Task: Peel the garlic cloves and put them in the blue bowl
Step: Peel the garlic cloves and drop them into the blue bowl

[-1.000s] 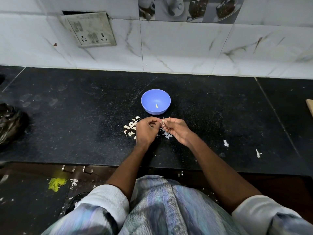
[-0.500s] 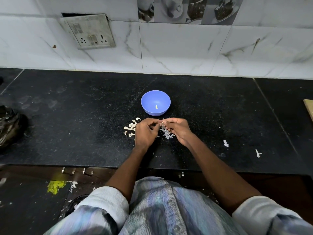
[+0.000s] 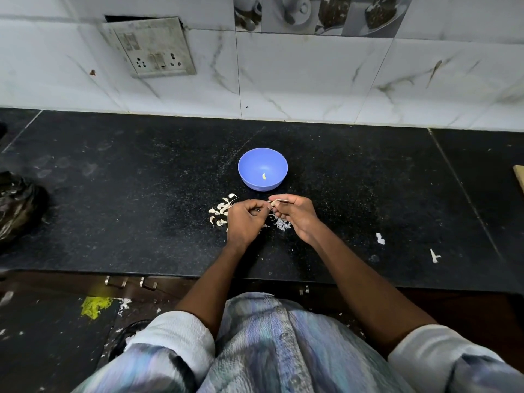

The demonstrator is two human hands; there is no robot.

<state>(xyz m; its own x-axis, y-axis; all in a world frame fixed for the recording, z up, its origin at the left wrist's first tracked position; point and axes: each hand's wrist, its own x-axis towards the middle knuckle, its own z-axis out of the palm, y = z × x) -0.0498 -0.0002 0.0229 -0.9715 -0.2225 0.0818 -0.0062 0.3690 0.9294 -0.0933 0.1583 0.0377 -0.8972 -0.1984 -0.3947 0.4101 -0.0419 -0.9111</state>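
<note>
Counter (image 3: 113, 194): black stone, speckled, with a white tiled wall behind it.

Bowl (image 3: 262, 169): blue, upright, at 12 o'clock from your hands and just beyond them, not touching either. One peeled clove (image 3: 264, 176) lies on its floor, slightly right of middle.

Left hand (image 3: 244, 221): fingers curled inward, thumb tip meeting the right hand's fingertips at the clove in work (image 3: 273, 211). You pinch it from the 9 o'clock side.

Right hand (image 3: 297, 214): fingers curled, pinching the same clove from the 3 o'clock side. A thin pale strip of skin sticks out above your fingers. The clove sits between the two grips, mostly hidden by fingertips, held above the counter at 6 o'clock from the bowl.

Unpeeled cloves (image 3: 221, 212): a small pale heap on the counter at 9 o'clock from your left hand, partly hidden by it.

Peel scraps (image 3: 283, 224): a white litter under and between your hands; two larger scraps (image 3: 380, 238) lie well apart at 3 to 4 o'clock.

Bag (image 3: 17, 211): dark, crumpled, at the far 9 o'clock edge.

Socket plate (image 3: 154, 46): on the wall at 11 o'clock.
</note>
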